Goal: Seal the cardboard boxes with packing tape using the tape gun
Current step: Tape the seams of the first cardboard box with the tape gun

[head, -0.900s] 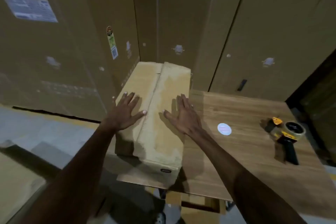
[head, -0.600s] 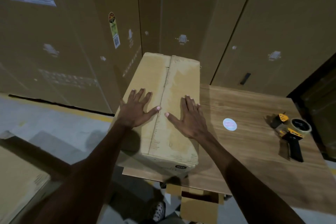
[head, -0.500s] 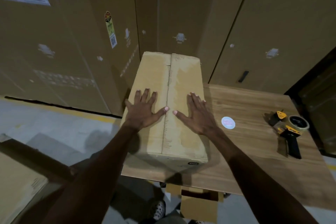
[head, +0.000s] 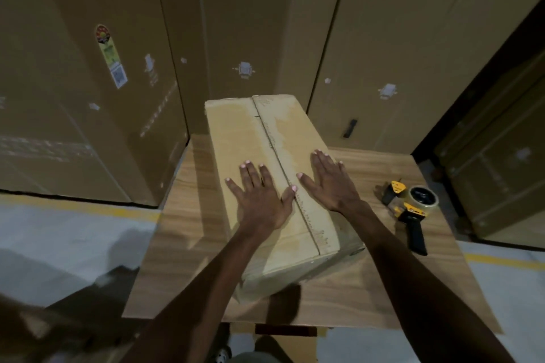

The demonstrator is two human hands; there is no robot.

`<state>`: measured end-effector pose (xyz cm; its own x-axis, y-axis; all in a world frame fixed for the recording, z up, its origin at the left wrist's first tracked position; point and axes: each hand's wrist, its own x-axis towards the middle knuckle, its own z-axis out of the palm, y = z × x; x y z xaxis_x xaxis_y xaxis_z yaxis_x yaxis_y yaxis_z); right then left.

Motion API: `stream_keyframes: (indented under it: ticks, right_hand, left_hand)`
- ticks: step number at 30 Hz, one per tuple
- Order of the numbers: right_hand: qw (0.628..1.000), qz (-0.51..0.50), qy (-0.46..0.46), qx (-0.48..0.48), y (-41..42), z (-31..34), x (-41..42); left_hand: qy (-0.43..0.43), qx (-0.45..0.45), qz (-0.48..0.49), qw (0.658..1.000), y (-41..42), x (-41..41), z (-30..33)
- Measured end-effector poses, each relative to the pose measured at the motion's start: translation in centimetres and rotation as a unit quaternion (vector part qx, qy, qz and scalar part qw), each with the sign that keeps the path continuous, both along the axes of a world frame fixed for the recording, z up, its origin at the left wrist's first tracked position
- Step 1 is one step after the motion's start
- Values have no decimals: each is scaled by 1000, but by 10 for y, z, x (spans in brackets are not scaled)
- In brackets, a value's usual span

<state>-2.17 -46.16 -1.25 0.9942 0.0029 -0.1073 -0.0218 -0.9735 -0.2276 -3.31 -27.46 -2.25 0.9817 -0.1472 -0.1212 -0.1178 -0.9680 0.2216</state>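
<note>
A long cardboard box (head: 253,132) lies on the wooden table (head: 188,244), its two top flaps closed along a centre seam. My left hand (head: 261,197) presses flat on the left flap, fingers spread. On the right flap my right hand (head: 330,183) lies flat the same way, just across the seam. A yellow and black tape gun (head: 411,209) with a roll of clear tape rests on the table to the right of the box, apart from both hands.
Tall cardboard cartons (head: 88,82) stand close behind and to the left of the table, and more (head: 398,47) at the back right. Grey floor with a yellow line (head: 73,209) lies to the left. A small carton (head: 283,345) sits under the table's front edge.
The box has slid from the table's left edge toward its middle and turned slightly. Both hands stayed flat on the flaps. The view shifted left.
</note>
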Motion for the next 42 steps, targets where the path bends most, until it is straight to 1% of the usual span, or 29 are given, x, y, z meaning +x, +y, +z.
stream_keyframes:
  ticks: [5,8,11,14,16,18,20,23,25,27,29,31,34,35,36,38,40,42]
  right_hand:
    - [999,51,-1,-15,-47,-4,2]
    - [997,73,-9,-27,-57,-8,-1]
    - [996,82,-5,-27,-57,-9,-1]
    - [996,89,-1,-1,-56,-5,-1]
    - [996,82,-3,46,-61,-2,-4]
    - [992,47,-23,117,-70,1,-9]
    - [982,-18,-61,178,-89,-1,-16]
    - [964,-161,-90,193,-137,-14,-30]
    - [941,-263,-95,191,-172,-28,-45]
    - [917,-345,-93,180,-199,-45,-66]
    - [897,-412,-55,152,-220,-64,-88]
    - [880,-451,-10,151,-234,-82,-104]
    - [865,-462,29,191,-242,-102,-111]
    - [852,-474,32,221,-243,-107,-110]
    - [833,-488,27,262,-245,-112,-107]
    - [781,-522,15,342,-248,-115,-100]
    - [714,-558,23,422,-255,-120,-91]
    - [649,-567,35,507,-267,-125,-82]
  left_hand:
    - [5,-6,47,999,-46,-14,-2]
    - [2,13,73,997,-55,-24,-2]
    - [17,24,84,996,-57,-27,4]
    - [36,13,96,995,-58,-25,12]
    - [30,0,82,996,-61,-25,16]
    - [9,-12,36,999,-67,-25,20]
    - [-12,-14,-12,1000,-73,-19,21]
    - [-23,7,-71,997,-84,-3,23]
    - [-10,23,-108,994,-90,7,21]
    - [-1,38,-134,990,-94,15,16]
    - [-16,45,-147,988,-96,16,8]
    - [-50,53,-148,986,-95,15,1]
    - [-42,55,-142,988,-92,18,-4]
    - [-37,51,-139,988,-91,19,-5]
    - [-31,45,-137,989,-90,20,-5]
    - [-17,33,-134,990,-90,21,-6]
    - [-17,21,-129,991,-90,20,-5]
    - [-42,0,-128,991,-90,16,-4]
